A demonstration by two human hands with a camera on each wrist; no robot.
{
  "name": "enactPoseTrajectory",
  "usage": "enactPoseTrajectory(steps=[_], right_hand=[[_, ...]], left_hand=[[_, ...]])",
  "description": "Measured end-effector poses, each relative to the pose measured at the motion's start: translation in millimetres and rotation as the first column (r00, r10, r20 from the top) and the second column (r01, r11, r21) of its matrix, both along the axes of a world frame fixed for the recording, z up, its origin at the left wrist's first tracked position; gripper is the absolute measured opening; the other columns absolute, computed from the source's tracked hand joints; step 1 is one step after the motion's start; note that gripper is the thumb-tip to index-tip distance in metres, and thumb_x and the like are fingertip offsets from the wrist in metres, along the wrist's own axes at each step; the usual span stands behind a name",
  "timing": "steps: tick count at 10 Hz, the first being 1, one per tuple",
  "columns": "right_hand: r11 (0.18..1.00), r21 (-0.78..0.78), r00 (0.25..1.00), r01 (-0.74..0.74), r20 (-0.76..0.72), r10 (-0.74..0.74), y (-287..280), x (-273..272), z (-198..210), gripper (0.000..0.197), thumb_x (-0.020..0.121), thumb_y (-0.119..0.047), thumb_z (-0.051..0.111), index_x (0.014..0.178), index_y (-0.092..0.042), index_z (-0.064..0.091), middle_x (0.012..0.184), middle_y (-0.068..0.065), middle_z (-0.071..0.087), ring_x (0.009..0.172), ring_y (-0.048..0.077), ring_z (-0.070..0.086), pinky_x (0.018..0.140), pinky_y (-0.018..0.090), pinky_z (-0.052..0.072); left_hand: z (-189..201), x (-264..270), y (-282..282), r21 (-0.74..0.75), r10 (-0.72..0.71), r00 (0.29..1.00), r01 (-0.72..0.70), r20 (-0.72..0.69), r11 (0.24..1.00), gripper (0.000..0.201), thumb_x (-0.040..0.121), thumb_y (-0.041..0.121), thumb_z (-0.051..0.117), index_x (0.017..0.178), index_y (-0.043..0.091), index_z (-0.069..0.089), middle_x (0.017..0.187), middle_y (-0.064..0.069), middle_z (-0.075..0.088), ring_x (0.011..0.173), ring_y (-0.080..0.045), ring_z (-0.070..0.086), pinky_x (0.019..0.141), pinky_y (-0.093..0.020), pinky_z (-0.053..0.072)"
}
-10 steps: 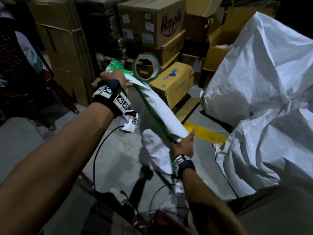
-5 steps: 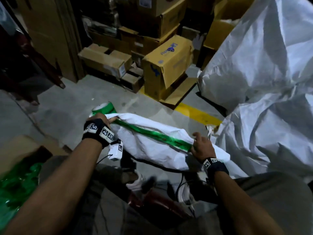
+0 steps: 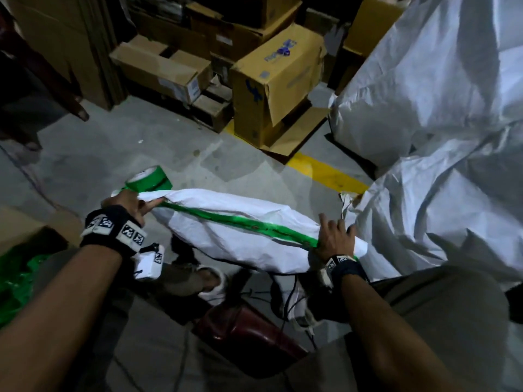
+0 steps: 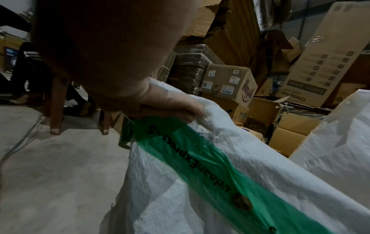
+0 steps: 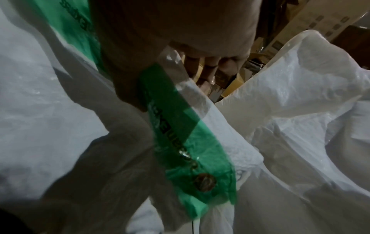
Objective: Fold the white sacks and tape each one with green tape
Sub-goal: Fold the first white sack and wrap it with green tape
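I hold a rolled white woven sack [image 3: 240, 239] nearly level above the floor, in front of my knees. A strip of green printed tape [image 3: 240, 220] runs along its length. My left hand [image 3: 128, 203] grips the sack's left end, fingers curled over the fabric and tape [image 4: 200, 166]. The green tape roll [image 3: 150, 181] sits just beyond that hand, still joined to the strip. My right hand [image 3: 335, 236] pinches the sack's right end. In the right wrist view its thumb presses on the tape [image 5: 190, 150] with the fingers behind the fabric.
Big bulging white sacks [image 3: 438, 137] fill the right side. Stacked and torn cardboard boxes [image 3: 277, 80] stand ahead, next to a yellow floor line [image 3: 325, 174]. Green plastic [image 3: 17, 284] lies at lower left, a wooden chair leg [image 3: 76, 106] stands at far left, and cables run on the floor by my feet.
The sack has come down from a steep, raised slant to nearly level at knee height. Both hands kept their grip, and the left hand dropped the most.
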State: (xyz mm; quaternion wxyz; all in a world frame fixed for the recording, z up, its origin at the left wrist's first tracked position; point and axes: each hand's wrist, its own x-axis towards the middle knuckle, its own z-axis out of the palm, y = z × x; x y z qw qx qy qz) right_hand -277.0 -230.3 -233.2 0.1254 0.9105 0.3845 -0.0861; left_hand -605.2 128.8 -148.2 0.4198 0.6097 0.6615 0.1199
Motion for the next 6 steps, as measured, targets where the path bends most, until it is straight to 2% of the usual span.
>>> enactPoseTrajectory(steps=[1, 2, 3, 4, 5, 6], right_hand=[[0.998, 0.018, 0.999, -0.053, 0.012, 0.053, 15, 13, 24, 0.056, 0.07, -0.042, 0.076, 0.12, -0.023, 0.058, 0.104, 0.006, 0.069, 0.106, 0.035, 0.054, 0.091, 0.05, 0.038], [0.927, 0.364, 0.993, -0.089, 0.107, 0.054, 23, 33, 57, 0.033, 0.07, -0.027, 0.077, 0.101, -0.019, 0.072, 0.094, 0.008, 0.07, 0.097, 0.04, 0.058, 0.066, 0.045, 0.048], [0.766, 0.626, 0.98, -0.146, 0.2, 0.023, 17, 32, 73, 0.036, 0.068, -0.014, 0.072, 0.104, -0.019, 0.073, 0.108, 0.007, 0.067, 0.101, 0.036, 0.049, 0.054, 0.036, 0.043], [0.812, 0.559, 0.983, -0.168, 0.155, 0.096, -6, 21, 52, 0.047, 0.062, -0.001, 0.074, 0.106, -0.017, 0.07, 0.112, 0.01, 0.062, 0.103, 0.036, 0.053, 0.048, 0.035, 0.044], [0.988, 0.077, 0.964, -0.133, -0.223, 0.147, -35, 20, 12, 0.045, 0.075, -0.016, 0.069, 0.114, -0.038, 0.062, 0.123, 0.006, 0.057, 0.109, 0.034, 0.061, 0.071, 0.047, 0.057], [0.925, -0.295, 0.859, -0.237, -0.508, 0.058, -60, -8, -2, 0.02, 0.068, -0.067, 0.064, 0.087, -0.064, 0.06, 0.118, -0.01, 0.067, 0.11, 0.016, 0.065, 0.096, 0.03, 0.05]], left_hand=[[2, -10, 9, 0.089, -0.297, 0.853, 0.368, -0.43, 0.926, 0.069, 0.101, 0.028, 0.037, 0.155, 0.049, -0.001, 0.155, -0.005, 0.039, 0.14, -0.024, 0.041, 0.113, -0.028, 0.035], [-4, -14, 10, -0.106, 0.173, 0.947, -0.149, 0.272, 0.983, 0.065, 0.101, 0.015, 0.04, 0.16, 0.024, 0.013, 0.159, -0.013, 0.035, 0.14, -0.03, 0.044, 0.102, -0.028, 0.047], [2, -12, 0, -0.418, 0.607, 0.491, -0.446, 0.625, 0.792, 0.034, 0.1, 0.003, 0.044, 0.132, -0.008, 0.048, 0.128, -0.029, 0.058, 0.089, -0.03, 0.075, 0.06, -0.032, 0.061], [11, -10, -14, -0.344, 0.527, 0.63, -0.399, 0.57, 0.85, 0.013, 0.099, 0.01, 0.053, 0.104, 0.0, 0.06, 0.1, -0.022, 0.065, 0.062, -0.024, 0.073, 0.056, -0.035, 0.062], [15, -6, -27, -0.359, 0.462, 0.716, -0.306, 0.523, 0.882, 0.007, 0.099, 0.019, 0.06, 0.103, 0.014, 0.063, 0.094, -0.01, 0.068, 0.078, -0.022, 0.069, 0.071, -0.046, 0.061], [10, -5, -38, -0.393, 0.389, 0.772, -0.197, 0.502, 0.898, 0.015, 0.103, 0.016, 0.053, 0.091, 0.021, 0.061, 0.097, -0.008, 0.068, 0.062, -0.014, 0.069, 0.07, -0.05, 0.062]])
